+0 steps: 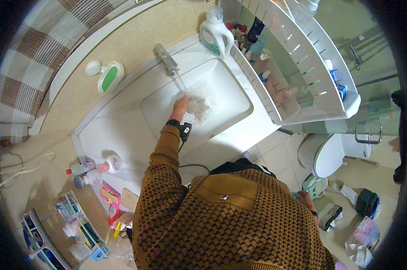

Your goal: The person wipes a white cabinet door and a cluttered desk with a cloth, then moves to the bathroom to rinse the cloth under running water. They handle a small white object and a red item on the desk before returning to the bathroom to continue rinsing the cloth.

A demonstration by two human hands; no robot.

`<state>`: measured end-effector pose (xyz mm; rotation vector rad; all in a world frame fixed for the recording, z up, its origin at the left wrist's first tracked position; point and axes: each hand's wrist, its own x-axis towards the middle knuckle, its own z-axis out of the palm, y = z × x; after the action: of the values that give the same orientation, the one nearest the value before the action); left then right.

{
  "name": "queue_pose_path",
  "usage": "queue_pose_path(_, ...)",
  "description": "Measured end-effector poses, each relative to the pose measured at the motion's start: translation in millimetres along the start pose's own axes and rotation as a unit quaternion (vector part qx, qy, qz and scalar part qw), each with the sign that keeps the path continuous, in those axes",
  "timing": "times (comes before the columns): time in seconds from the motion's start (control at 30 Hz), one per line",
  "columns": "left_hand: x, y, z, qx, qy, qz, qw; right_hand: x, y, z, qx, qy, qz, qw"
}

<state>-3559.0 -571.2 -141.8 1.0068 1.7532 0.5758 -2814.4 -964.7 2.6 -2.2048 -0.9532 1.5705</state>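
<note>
My left hand (pixel 180 107) reaches over the white sink basin (pixel 232 89), at the stream of water running from the metal faucet (pixel 166 59). Beside its fingers lies a wet, brownish-grey mass (pixel 197 106) amid splashing water; whether it is cloth or murky water is unclear, as is whether the hand grips it. A black strap with a small device (pixel 185 131) sits on that wrist. Far to the right, my right hand (pixel 305 199) hangs beside my body, partly hidden by the sweater. Its fingers are near a mint-green object (pixel 314 186) and a small green thing I cannot identify.
A white detergent jug (pixel 215 37) and a slotted white rack (pixel 257 84) of bottles border the basin. Left are a soap dish (pixel 110 77), several bottles (pixel 110 164) and a pink-handled brush (pixel 113 202). A toilet (pixel 330 155) stands to the right.
</note>
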Motion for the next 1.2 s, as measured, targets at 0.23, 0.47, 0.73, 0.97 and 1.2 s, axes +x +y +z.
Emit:
queue_pose_path(0.23, -15.1, -38.7, 22.6, -0.023, -0.164, 0.006, 0.986, 15.9, -12.4, 2.5, 0.047, -0.095, -0.003, 0.994)
queue_pose_path(0.47, -23.6, 10.0, -54.0, -0.052, 0.050, 0.225, 0.972, 13.0, -32.2, 7.4, -0.106, -0.038, -0.022, 0.993)
queue_pose_path(0.73, -29.1, 118.5, -91.1, -0.013, 0.122, 0.249, 0.961, 26.0, -12.1, 7.1, 0.278, -0.086, 0.012, 0.957)
queue_pose_path(0.97, -40.9, 120.5, -98.0, -0.016, 0.086, 0.262, 0.961, 16.6, 33.0, 7.5, 0.209, -0.050, 0.000, 0.977)
queue_pose_path(1.2, -37.1, 156.0, -106.8, -0.030, 0.112, 0.165, 0.979, 19.1, 21.4, 5.4, 0.080, -0.062, -0.097, 0.990)
